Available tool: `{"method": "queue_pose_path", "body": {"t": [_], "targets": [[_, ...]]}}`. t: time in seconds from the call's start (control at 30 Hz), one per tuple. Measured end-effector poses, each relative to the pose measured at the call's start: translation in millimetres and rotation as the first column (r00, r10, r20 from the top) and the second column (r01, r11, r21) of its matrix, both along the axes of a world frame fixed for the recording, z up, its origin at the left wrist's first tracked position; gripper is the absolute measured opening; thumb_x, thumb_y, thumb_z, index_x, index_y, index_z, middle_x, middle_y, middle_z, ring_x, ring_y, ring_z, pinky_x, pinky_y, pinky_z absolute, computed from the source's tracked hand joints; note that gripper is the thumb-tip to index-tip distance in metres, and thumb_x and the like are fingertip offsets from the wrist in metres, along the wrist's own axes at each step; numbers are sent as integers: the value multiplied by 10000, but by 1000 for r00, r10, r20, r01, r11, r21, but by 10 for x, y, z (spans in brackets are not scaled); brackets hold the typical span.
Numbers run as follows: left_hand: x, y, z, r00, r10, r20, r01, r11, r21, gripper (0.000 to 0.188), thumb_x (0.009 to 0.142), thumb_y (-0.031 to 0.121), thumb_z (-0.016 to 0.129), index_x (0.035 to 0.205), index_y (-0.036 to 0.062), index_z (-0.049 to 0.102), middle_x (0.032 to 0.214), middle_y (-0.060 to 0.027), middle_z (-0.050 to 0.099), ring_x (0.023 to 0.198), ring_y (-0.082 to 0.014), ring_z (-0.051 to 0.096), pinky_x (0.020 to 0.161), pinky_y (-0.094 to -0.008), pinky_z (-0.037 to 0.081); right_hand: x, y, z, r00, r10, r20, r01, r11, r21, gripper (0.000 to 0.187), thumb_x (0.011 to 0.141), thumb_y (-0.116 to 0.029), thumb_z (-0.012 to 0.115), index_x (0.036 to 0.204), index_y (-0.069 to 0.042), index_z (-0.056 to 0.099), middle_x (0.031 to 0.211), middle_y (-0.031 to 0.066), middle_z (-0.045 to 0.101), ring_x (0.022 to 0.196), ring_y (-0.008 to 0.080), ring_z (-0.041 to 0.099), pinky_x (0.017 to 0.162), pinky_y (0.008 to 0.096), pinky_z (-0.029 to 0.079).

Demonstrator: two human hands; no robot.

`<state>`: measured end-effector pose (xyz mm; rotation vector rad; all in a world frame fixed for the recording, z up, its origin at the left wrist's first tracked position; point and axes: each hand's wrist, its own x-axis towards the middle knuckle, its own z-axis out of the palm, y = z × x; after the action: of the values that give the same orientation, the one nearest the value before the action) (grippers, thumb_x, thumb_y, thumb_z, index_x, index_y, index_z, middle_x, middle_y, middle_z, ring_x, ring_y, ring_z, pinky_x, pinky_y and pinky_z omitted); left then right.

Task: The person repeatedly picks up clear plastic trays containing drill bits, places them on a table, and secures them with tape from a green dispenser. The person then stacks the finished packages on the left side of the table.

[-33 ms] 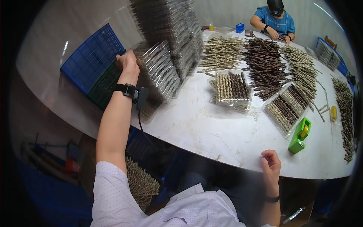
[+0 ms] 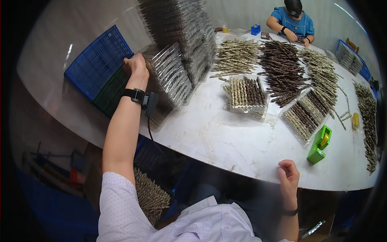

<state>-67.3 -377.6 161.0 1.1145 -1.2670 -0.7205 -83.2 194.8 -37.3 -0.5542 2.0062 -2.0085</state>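
My left hand [image 2: 138, 65] reaches up between a dark green crate [image 2: 115, 90] and the leaning clear plastic trays [image 2: 171, 72]. Its fingers are mostly hidden, so whether they grip anything is unclear. Beside the trays rises a tall stack of similar filled trays [image 2: 179, 28]. My right hand [image 2: 289, 177] is at the table's front edge, loosely curled, thumb apart from the fingers, holding nothing. Nearest to it stands a green tape dispenser [image 2: 318, 147] with yellow tape. Beyond lie a tray of light and dark twisted sticks [image 2: 304, 115] and a small pile of such trays [image 2: 248, 94].
Loose twisted sticks lie in pale [image 2: 236, 56], dark [image 2: 282, 68] and more pale heaps [image 2: 320, 72] on the white table [image 2: 209, 133]. A blue crate [image 2: 98, 60] leans at the left. Across the table a person in blue [image 2: 296, 24] works with both hands. A yellow roll [image 2: 355, 121] lies right.
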Motion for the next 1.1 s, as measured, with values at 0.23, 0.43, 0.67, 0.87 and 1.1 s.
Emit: {"method": "queue_pose_path", "body": {"t": [0.23, 0.43, 0.67, 0.87, 1.1], "targets": [[19, -119, -52, 998, -37, -41, 35, 998, -45, 667, 798, 239, 636, 1348, -67, 416, 1387, -279, 426, 1270, -351, 473, 1036, -413, 422, 20, -24, -26, 997, -27, -73, 30, 998, 47, 162, 841, 6, 597, 997, -22, 567, 830, -32, 511, 719, 35, 444, 650, 183, 367], [209, 238, 37, 944, -249, -218, 252, 968, -13, 700, 826, 241, 621, 1406, -49, 356, 1425, -234, 415, 1283, -334, 454, 1048, -398, 383, 28, -17, -45, 996, -37, -82, 40, 999, 37, 153, 849, -10, 601, 997, -25, 566, 847, -29, 506, 725, 39, 441, 659, 184, 371], [853, 270, -485, 913, -330, -241, 286, 937, -203, 414, 909, 200, 593, 1254, -11, 504, 1224, -153, 572, 1060, -244, 595, 918, -344, 458, 52, -34, -97, 993, -47, -112, 54, 997, 55, 142, 883, -60, 616, 1012, -29, 563, 875, -27, 503, 765, 40, 444, 686, 181, 367], [1924, 1041, -1606, 837, -382, -391, 366, 923, -118, 114, 921, 149, 581, 950, 45, 616, 772, -27, 599, 691, -114, 553, 650, -247, 458, 66, -22, -103, 997, -31, -72, 40, 991, 127, 103, 922, -84, 580, 1008, -29, 564, 874, -37, 494, 753, 37, 431, 670, 177, 351], [2394, 1061, -3276, 916, 86, -391, 154, 826, 542, 64, 903, 102, 589, 946, 74, 629, 750, -13, 599, 659, -137, 575, 604, -267, 472, 12, -65, -194, 987, -111, -119, 134, 969, 206, 90, 936, -109, 584, 950, -21, 579, 865, -33, 509, 745, 42, 421, 660, 177, 344]]}}
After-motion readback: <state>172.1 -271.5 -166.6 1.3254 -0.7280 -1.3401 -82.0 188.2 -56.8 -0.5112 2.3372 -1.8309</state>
